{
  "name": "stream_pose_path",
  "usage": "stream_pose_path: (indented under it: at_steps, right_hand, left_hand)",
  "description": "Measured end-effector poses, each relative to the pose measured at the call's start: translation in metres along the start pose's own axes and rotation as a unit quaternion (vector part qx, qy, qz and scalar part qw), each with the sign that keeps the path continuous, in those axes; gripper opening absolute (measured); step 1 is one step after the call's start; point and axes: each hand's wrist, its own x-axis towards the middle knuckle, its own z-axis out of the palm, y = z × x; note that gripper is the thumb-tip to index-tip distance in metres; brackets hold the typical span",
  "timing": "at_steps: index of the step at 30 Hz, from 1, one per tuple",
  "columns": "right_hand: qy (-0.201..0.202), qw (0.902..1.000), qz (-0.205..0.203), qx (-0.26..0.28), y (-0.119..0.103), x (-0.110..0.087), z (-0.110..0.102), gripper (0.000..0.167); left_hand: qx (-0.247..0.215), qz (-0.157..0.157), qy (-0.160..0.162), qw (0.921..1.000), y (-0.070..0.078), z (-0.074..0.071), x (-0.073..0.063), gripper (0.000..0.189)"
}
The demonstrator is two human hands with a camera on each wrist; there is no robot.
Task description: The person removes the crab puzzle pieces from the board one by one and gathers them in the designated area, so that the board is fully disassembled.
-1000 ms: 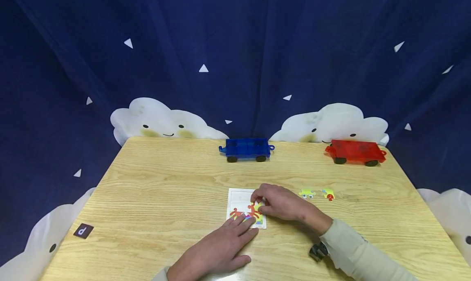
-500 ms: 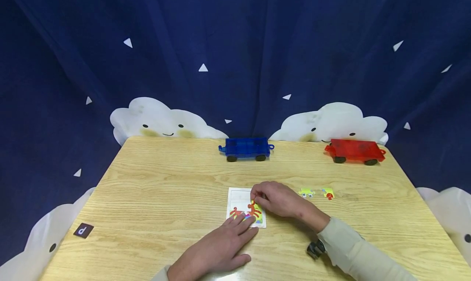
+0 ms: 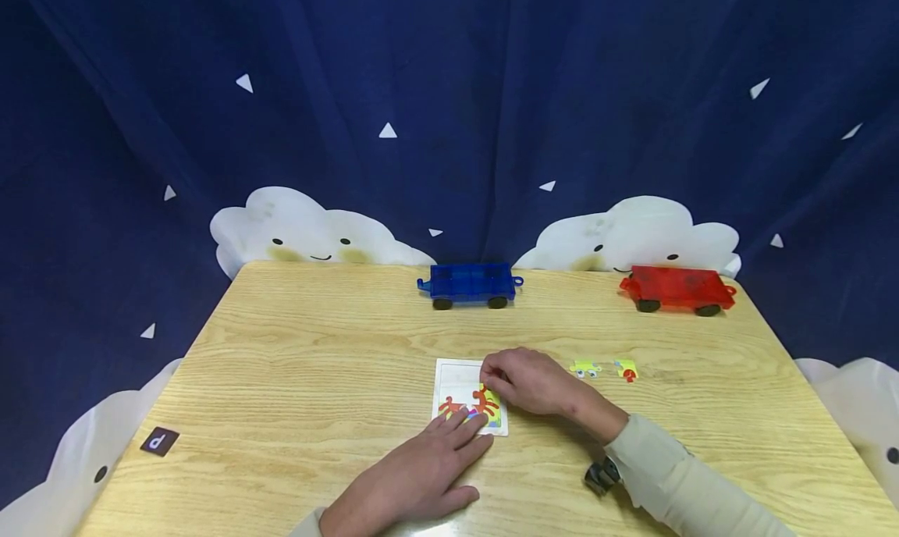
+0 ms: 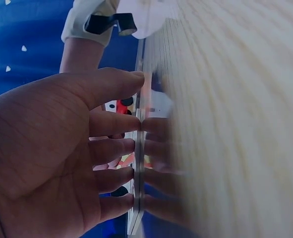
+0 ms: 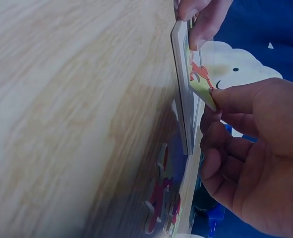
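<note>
- Far left, a black letter tile (image 3: 159,441) lies on the wooden table (image 3: 316,350), well apart from the action.
- Here's the left hand (image 3: 428,471), fingers straight and spread, fingertips resting on the near part of the puzzle tray (image 3: 455,377); it grips nothing.
- The tray sits just beyond that hand, its far left part bare white, with the blue wagon (image 3: 472,282) well behind it.
- Now the key spot: the crab-picture puzzle piece (image 5: 201,84), at the tray's right side, its visible length running near to far, and tilted, outer end lifted off the board. Whether its near end is seated, I can't tell.
- The right hand (image 3: 530,381) has that raised far end pinched between thumb and index finger, reaching in from the right; the left hand's fingers are near the opposite end.
- Right of that hand, two loose yellow pieces: one with eyes (image 3: 586,369), then one with a red patch (image 3: 626,370).
- Last, the red wagon (image 3: 680,289), far right.
</note>
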Motion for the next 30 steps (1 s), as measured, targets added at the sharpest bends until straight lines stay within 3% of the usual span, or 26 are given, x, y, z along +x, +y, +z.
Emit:
stream_pose_path:
  at_steps: [18, 30]
  right_hand:
    - [0.019, 0.9996, 0.013, -0.012, -0.004, 0.0, 0.002, 0.014]
    - [0.013, 0.9996, 0.026, 0.007, 0.009, -0.021, -0.021, 0.011]
  left_hand:
    - [0.006, 0.002, 0.002, 1.0, -0.001, 0.001, 0.0, 0.063]
    - [0.008, 0.007, 0.009, 0.9999, -0.003, 0.002, 0.0, 0.062]
